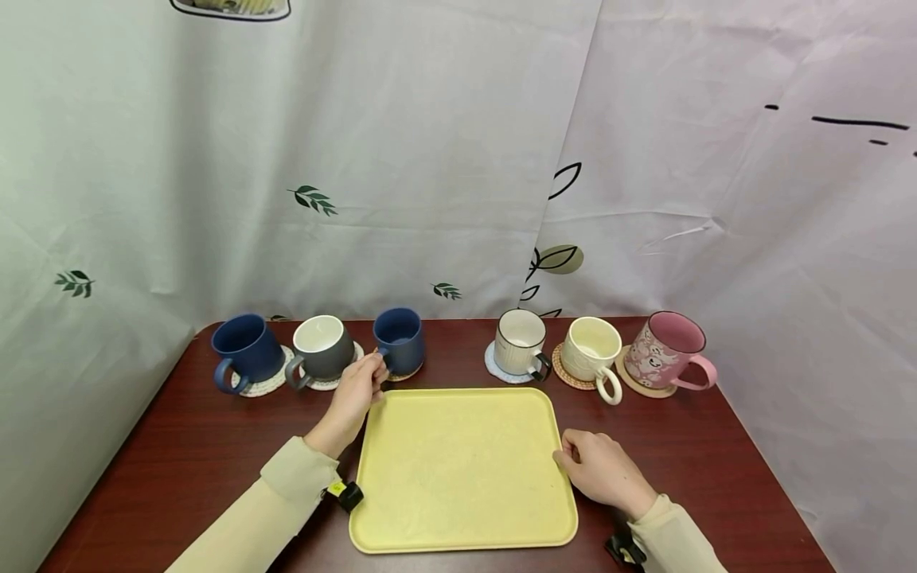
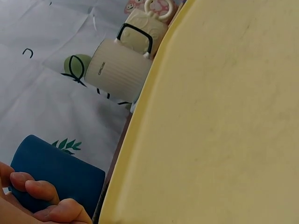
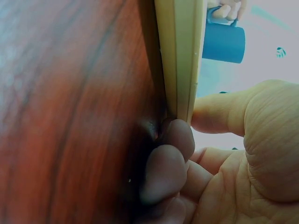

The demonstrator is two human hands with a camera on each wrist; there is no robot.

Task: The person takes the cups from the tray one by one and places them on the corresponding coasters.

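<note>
My left hand [image 1: 356, 390] grips the handle of a small dark blue mug [image 1: 403, 344], which stands on a coaster [image 1: 408, 374] behind the tray's back left corner. In the left wrist view curled fingers [image 2: 42, 190] lie against the blue mug [image 2: 70, 175]; its handle is mostly hidden by them. A yellow rectangular tray [image 1: 466, 469] lies flat on the table with nothing on it. At the tray's right edge, my right hand [image 1: 605, 469] pinches the rim. The right wrist view has the thumb on top of the tray edge [image 3: 180, 60] and curled fingers [image 3: 166, 172] by its underside.
Left of the held mug stand a grey mug [image 1: 325, 358] and a larger blue mug [image 1: 254, 346]. To the right are a white ribbed mug [image 1: 516, 346], a cream mug [image 1: 589, 350] and a pink patterned mug [image 1: 655, 358], all on coasters. A pale curtain [image 1: 401, 159] hangs behind the brown table [image 1: 193, 469].
</note>
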